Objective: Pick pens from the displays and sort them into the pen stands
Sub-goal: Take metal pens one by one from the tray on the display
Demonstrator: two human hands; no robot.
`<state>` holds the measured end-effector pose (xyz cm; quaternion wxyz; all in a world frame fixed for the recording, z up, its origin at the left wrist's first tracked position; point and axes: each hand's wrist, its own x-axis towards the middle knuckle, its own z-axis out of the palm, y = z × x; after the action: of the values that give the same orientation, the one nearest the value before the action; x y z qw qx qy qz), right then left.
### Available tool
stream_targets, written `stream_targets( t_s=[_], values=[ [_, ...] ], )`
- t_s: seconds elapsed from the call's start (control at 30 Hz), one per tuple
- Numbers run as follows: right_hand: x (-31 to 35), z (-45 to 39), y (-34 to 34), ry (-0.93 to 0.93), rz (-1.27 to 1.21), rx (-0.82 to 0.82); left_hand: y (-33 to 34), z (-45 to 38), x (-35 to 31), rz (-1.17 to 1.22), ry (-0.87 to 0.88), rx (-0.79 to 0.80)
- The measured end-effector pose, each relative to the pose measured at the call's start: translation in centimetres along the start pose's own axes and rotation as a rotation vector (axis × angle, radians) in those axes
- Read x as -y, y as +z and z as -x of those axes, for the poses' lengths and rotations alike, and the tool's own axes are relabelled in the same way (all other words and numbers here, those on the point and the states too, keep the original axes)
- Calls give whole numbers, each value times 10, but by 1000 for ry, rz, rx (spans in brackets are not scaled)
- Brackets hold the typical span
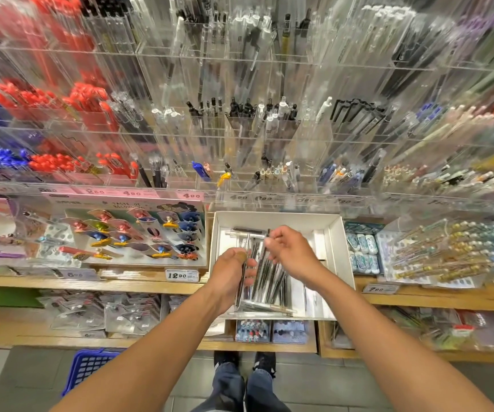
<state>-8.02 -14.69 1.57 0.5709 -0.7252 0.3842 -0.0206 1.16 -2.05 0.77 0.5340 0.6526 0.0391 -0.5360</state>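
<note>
Over the white cardboard tray on the wooden shelf, left hand grips a clear acrylic pen stand full of dark slim pens, tilted. Right hand pinches one dark pen's top at the stand. Clear wall displays of pens behind.

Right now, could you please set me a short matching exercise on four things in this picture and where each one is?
Things:
1. left hand
2. right hand
3. white box
4. blue basket

Places or states:
A. on the floor, lower left
B. pinches one pen's top
C. on the wooden shelf, centre
D. grips the clear pen stand

Pairs: 1-D, 2-B, 3-C, 4-A
</note>
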Motion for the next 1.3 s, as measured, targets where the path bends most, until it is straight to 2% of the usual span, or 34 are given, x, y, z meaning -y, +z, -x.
stream_targets(
  t_s=[0.1,0.27,0.3,0.37,0.47,0.67,0.77,0.97,1.13,1.3],
  values=[
    [9,-4,20,45,-153,72,-2,3,-1,-40,10,61],
    [-4,-23,33,85,-202,62,-15,3,3,-8,8,16],
    [-11,-28,33,125,-137,19,-18,4,3,16,-3,13],
    [-27,-36,31,196,148,-92,-22,5,3,52,-13,15],
    [-47,-43,32,306,530,-134,-26,6,3,76,-9,24],
    [-54,-48,55,309,917,-131,-30,3,3,22,-28,10],
    [-50,-51,61,362,961,-111,-30,1,1,21,-34,12],
    [-48,-42,54,441,756,-100,-24,-5,1,15,-34,-10],
    [-24,-4,36,242,243,57,-19,-7,1,0,-16,-22],
    [-9,32,45,114,-5,201,-17,-5,3,-58,-26,38]
  ],
)
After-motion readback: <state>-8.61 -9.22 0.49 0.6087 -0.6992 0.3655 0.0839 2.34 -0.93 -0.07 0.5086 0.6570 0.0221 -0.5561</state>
